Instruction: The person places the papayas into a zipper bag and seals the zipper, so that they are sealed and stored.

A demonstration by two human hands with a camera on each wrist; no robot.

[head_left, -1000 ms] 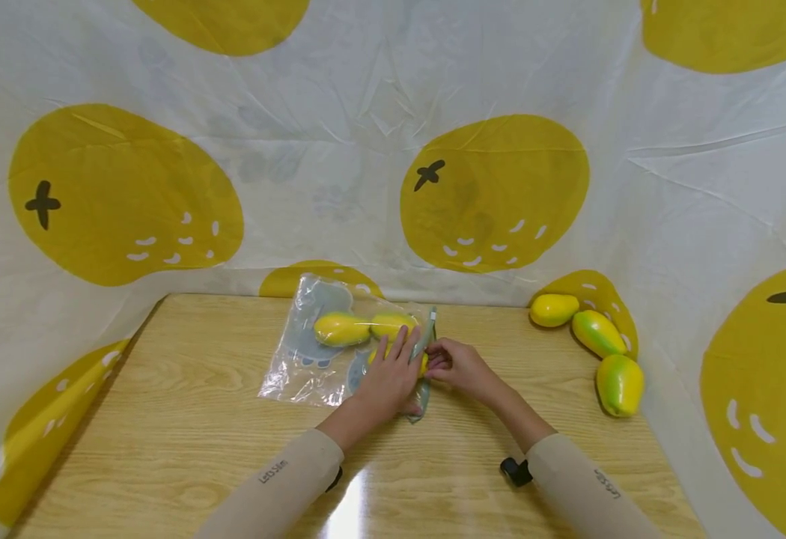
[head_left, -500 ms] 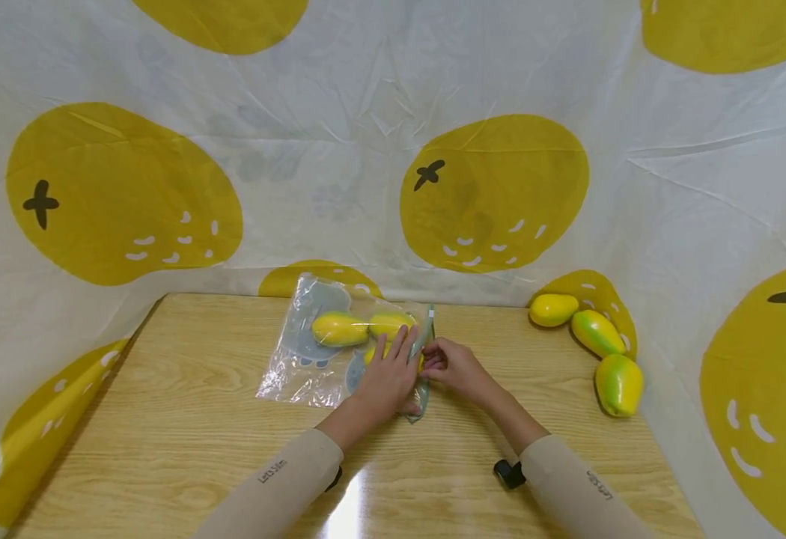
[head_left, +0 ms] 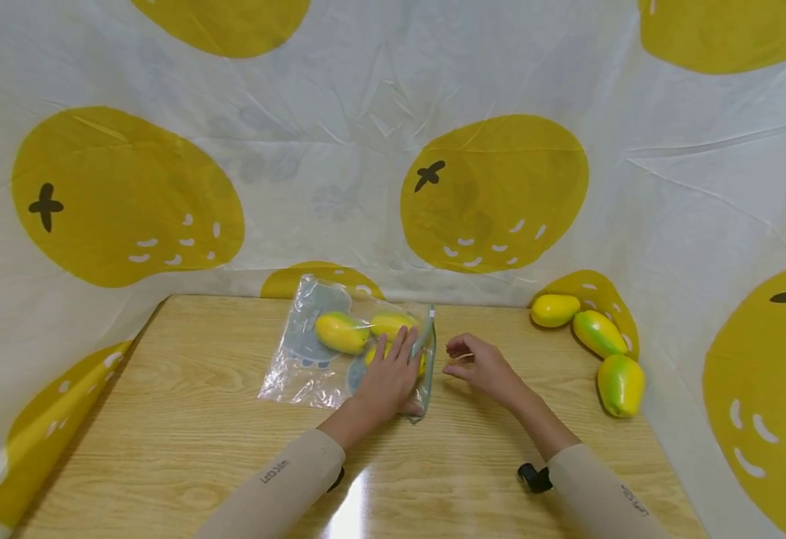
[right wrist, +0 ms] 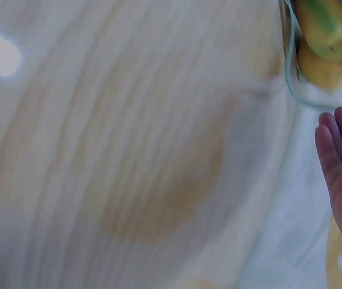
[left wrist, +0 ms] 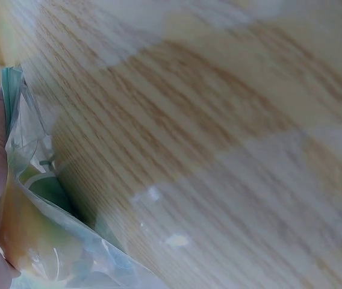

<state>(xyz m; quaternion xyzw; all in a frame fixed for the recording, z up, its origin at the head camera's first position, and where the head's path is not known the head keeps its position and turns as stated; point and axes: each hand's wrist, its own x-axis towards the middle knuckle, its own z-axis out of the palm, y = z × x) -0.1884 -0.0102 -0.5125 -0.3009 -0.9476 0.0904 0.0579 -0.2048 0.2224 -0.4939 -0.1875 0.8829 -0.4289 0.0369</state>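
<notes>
A clear zip bag [head_left: 278,385] printed with pale blue animal shapes lies on the table with a green strip [head_left: 431,329] along its right edge. Inside are yellow-green, mango-like fruits: one [head_left: 341,332] at the left, another [head_left: 393,324] beside it and a third partly under my left hand [head_left: 388,376]. That hand rests on the bag near its strip, fingers extended over the fruit. Just right of the strip, apart from it, my right hand [head_left: 479,364] holds nothing, its fingers loosely bent. In the right wrist view, the bag's mouth [right wrist: 290,78] gapes, with fruits visible inside.
Several more such fruits lie at the table's right back: one [head_left: 555,310] near the back edge, one [head_left: 599,334] in the middle, one [head_left: 620,385] nearest me. A white cloth [head_left: 346,172] with large yellow fruit prints surrounds the wooden table [head_left: 184,419] behind and at the sides.
My right hand has moved right, away from the bag's strip, and its fingers have spread. The leftmost fruit in the bag has tilted slightly. My left hand has stayed in place.
</notes>
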